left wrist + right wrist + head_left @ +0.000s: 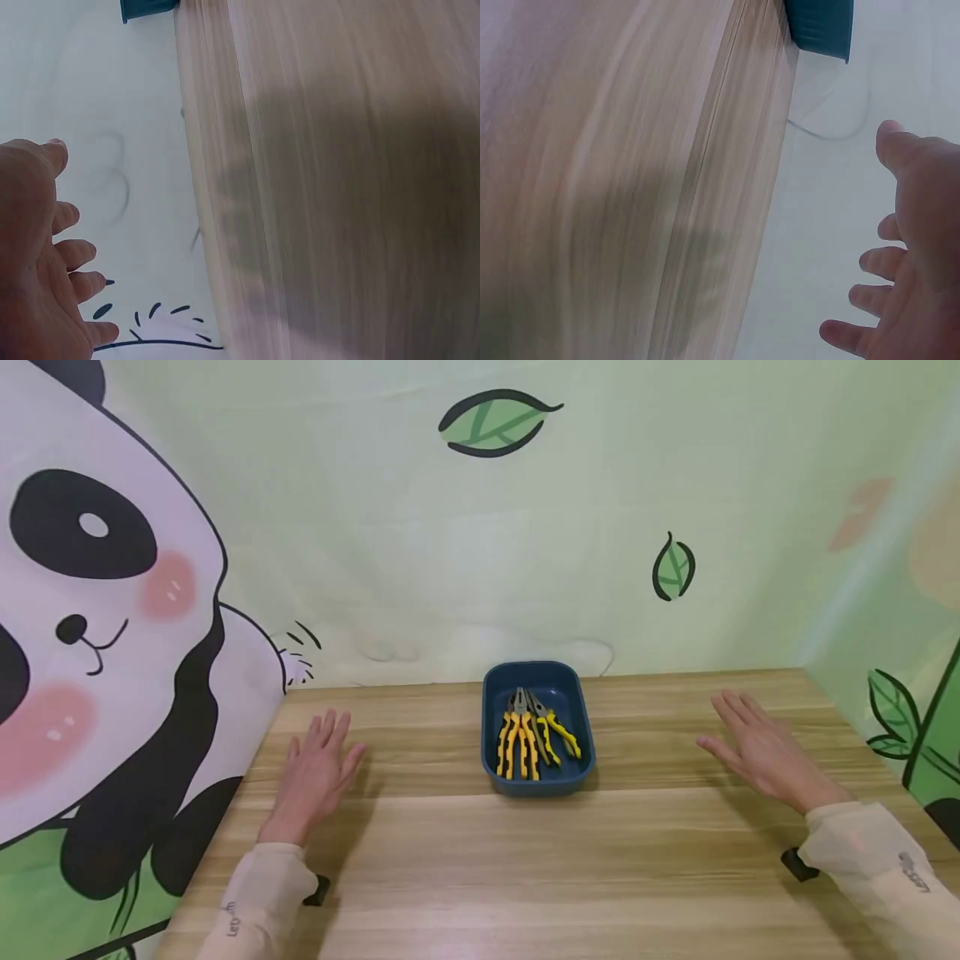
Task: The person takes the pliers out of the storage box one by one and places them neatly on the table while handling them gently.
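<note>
In front of you, several pliers (525, 747) lie together inside a dark blue bin (542, 788), their metal noses pointing toward the far side and their handles toward you. The ones on the left have orange-yellow grips with black patches; those on the right have brighter yellow grips with black, slanting down to the right. They overlap at the heads, so you can't count them surely.

The bin sits upright on the wood-grain table (450, 868), near its back edge and between your hands. Your left hand (315, 772) is well to the left of it, fingers extended and thumb spread away, palm down. Your right hand (768, 756) is well to the right, its fingers also extended and the thumb apart, pointing inward. Both are raised above the table, their shadows falling on the wood.

In each wrist view, a corner of the bin shows at the top, well apart from your fingers.

You wear pale sleeves (258, 893), with a small black device (318, 891) under each wrist. Behind the table hangs a pale green backdrop (360, 518), printed with leaves (495, 427) and, to your left, a large panda (142, 693).
</note>
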Demonstrator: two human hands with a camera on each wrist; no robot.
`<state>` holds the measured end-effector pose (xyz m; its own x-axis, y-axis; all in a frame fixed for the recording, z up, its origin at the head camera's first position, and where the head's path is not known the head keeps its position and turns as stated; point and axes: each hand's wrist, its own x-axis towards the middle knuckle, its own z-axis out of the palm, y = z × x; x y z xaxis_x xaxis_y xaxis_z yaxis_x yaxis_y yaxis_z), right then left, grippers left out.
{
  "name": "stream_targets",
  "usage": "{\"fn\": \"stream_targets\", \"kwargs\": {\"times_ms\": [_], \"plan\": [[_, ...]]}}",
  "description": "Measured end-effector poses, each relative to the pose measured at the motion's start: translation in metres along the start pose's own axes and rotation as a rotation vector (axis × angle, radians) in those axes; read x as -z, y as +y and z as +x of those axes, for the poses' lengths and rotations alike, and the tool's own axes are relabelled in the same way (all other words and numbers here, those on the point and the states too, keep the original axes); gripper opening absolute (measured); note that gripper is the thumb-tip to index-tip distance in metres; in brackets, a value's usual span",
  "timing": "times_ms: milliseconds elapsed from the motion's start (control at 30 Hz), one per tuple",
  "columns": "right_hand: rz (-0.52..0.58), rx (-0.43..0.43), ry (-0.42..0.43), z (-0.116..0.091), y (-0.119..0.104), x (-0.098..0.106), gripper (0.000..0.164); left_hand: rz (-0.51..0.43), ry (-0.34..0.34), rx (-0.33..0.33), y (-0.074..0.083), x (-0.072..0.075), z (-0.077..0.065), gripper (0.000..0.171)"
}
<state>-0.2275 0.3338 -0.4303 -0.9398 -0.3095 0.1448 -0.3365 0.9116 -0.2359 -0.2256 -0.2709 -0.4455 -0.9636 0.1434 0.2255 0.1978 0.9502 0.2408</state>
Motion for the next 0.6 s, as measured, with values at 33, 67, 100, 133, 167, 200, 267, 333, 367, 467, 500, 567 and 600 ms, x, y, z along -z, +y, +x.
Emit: {"fn": "stream_targets", "kwargs": {"times_ms": [33,67,100,133,167,200,267,333,367,467,500,567,600], "plan": [[0.008,-0.009,0.002,0.000,-0.001,-0.001,0.076,-0.011,0.000,-0.002,0.002,-0.001,0.000,0.068],[0.016,-0.012,0.008,-0.001,-0.001,-0.002,0.076,-0.024,0.003,-0.005,0.003,-0.002,0.001,0.067],[0.023,-0.014,0.014,-0.001,-0.002,-0.004,0.075,-0.037,0.002,-0.006,0.005,-0.002,0.002,0.066],[0.030,-0.019,0.018,0.000,-0.003,-0.003,0.075,-0.053,0.004,-0.003,0.006,-0.003,0.002,0.066],[0.037,-0.025,0.020,0.001,-0.005,-0.002,0.076,-0.068,0.004,0.000,0.008,-0.004,0.003,0.066],[0.046,-0.033,0.018,0.002,-0.007,-0.002,0.076,-0.084,0.004,0.003,0.011,-0.004,0.004,0.067],[0.063,-0.047,0.015,0.004,-0.011,-0.002,0.077,-0.113,0.003,0.006,0.015,-0.005,0.005,0.067],[0.080,-0.069,0.013,0.006,-0.015,-0.002,0.077,-0.143,0.007,0.009,0.020,-0.007,0.006,0.069],[0.087,-0.073,0.018,0.008,-0.017,-0.002,0.077,-0.157,0.012,0.007,0.023,-0.007,0.007,0.068],[0.123,-0.082,0.031,0.011,-0.024,-0.005,0.072,-0.204,0.046,-0.003,0.030,-0.010,0.008,0.063],[0.142,-0.083,0.034,0.012,-0.026,-0.006,0.070,-0.220,0.061,-0.006,0.032,-0.011,0.009,0.061],[0.178,-0.080,0.039,0.014,-0.032,-0.009,0.066,-0.249,0.080,-0.008,0.036,-0.013,0.008,0.057],[0.198,-0.080,0.038,0.015,-0.035,-0.010,0.064,-0.262,0.086,-0.007,0.038,-0.015,0.008,0.056]]}}
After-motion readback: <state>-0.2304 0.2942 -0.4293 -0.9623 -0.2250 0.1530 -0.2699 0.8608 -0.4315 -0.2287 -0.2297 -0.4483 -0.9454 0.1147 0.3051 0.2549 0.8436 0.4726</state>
